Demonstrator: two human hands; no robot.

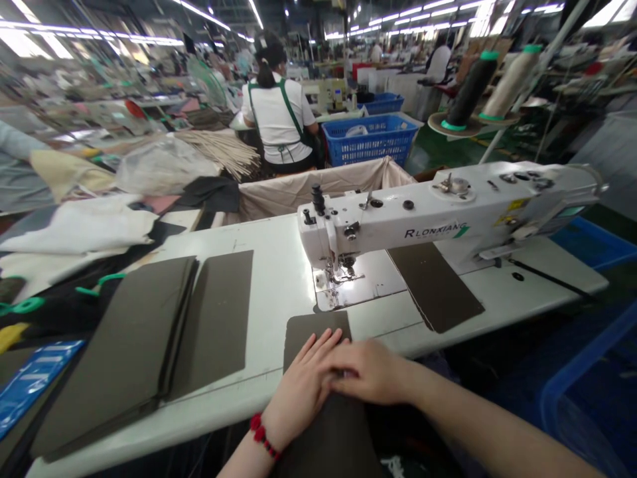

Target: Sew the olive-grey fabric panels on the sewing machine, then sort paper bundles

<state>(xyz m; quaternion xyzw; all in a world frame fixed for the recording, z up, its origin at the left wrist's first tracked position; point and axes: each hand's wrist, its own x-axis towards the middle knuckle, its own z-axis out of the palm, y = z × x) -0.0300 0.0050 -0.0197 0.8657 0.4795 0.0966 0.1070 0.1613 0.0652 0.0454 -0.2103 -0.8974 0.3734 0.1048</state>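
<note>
My left hand [303,382] lies flat with fingers stretched out on a dark olive fabric piece [313,328] at the table's near edge, in front of the needle. My right hand [371,370] rests over the left hand's fingertips on the same piece, its fingers curled down; whether it pinches the cloth is hidden. The fabric hangs over the edge toward my lap. A white sewing machine [438,216] stands just beyond, its presser foot [332,275] above the metal plate. Another olive piece [432,285] lies under the machine arm.
A stack of olive fabric panels [149,338] lies on the left of the white table [279,265]. Thread cones [472,86] stand at the back right. A person in a white shirt sits ahead beside blue baskets [371,139]. Cloth piles crowd the left side.
</note>
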